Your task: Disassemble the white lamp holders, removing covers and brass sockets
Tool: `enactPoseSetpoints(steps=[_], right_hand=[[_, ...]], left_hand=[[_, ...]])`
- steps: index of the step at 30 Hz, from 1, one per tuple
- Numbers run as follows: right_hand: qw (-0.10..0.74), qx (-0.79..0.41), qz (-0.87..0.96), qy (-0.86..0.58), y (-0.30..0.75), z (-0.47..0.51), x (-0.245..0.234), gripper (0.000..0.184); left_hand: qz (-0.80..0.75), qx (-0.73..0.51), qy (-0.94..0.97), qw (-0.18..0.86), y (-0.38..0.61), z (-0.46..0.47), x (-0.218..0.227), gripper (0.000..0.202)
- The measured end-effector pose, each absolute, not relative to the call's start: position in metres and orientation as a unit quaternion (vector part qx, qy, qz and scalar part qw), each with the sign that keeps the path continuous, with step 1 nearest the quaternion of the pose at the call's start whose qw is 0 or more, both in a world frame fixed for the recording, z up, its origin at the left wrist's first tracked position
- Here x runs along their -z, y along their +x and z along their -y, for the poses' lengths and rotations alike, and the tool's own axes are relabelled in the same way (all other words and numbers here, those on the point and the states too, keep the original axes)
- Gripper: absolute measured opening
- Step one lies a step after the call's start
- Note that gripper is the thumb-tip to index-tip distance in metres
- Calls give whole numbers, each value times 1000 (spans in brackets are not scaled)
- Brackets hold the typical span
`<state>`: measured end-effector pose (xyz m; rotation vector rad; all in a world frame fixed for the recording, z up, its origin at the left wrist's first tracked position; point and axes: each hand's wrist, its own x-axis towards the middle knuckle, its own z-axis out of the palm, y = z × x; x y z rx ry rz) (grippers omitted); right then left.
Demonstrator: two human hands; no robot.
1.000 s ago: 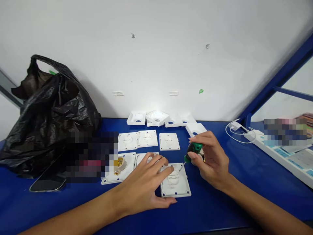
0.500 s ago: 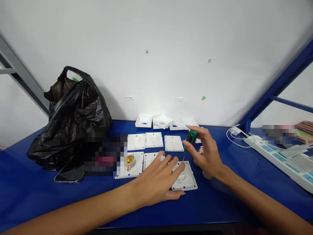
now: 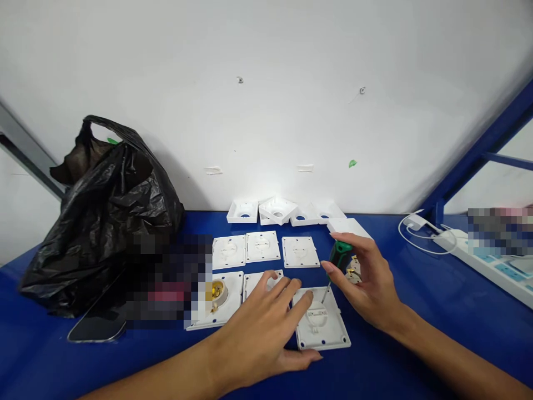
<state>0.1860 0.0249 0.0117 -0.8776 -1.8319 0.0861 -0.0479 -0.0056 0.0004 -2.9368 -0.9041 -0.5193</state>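
My right hand (image 3: 370, 283) has its fingers wrapped round the green and black handle of a screwdriver (image 3: 341, 255). The thin shaft slants down to a white square plastic plate (image 3: 328, 330), its tip by the raised round middle. On the left side of that plate lies the index finger of my left hand (image 3: 270, 319), with the thumb along the front edge; the hand clasps the plate against the table. Its other fingers reach over a neighbouring white plate (image 3: 252, 280). Further left, another plate (image 3: 233, 303) carries a round lamp socket (image 3: 219, 291) with brass-coloured metal inside.
Several white plates (image 3: 300, 253) lie in a row behind. White box-like covers with round holes (image 3: 242, 212) line the wall. A black plastic bag (image 3: 120, 222) and a phone (image 3: 97, 322) are at left; a power strip (image 3: 499, 266) with white cables stands at right.
The screwdriver tip has shifted from the plate's far edge towards its round middle. My left index finger has drawn back from the tip. The whole view has come slightly nearer the table.
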Motion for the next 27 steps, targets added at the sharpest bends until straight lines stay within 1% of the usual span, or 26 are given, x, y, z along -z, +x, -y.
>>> enactPoseSetpoints(steps=[2, 5, 9, 13, 16, 19, 23, 27], right_hand=[[526, -33, 772, -355, 187, -25, -11, 57], [527, -26, 779, -339, 187, -25, -11, 60], [525, -20, 773, -355, 187, -26, -12, 59], [523, 21, 772, -359, 185, -23, -15, 59], [507, 58, 787, -346, 180, -18, -18, 62], [488, 56, 804, -336, 176, -14, -19, 64], [496, 36, 796, -344, 175, -14, -22, 58], [504, 54, 780, -367, 175, -16, -25, 51]], left_hand=[[290, 170, -942, 4, -48, 5, -1, 68], [292, 175, -940, -10, -47, 5, 0, 71], [301, 181, -936, -21, -47, 5, 2, 74], [298, 180, -937, -37, -47, 5, 2, 72], [299, 178, -936, -47, -47, 5, 1, 69], [300, 179, -936, -52, -46, 4, 0, 65], [299, 181, -936, -51, -46, 4, 2, 67], [300, 179, -935, -53, -47, 4, 2, 67]])
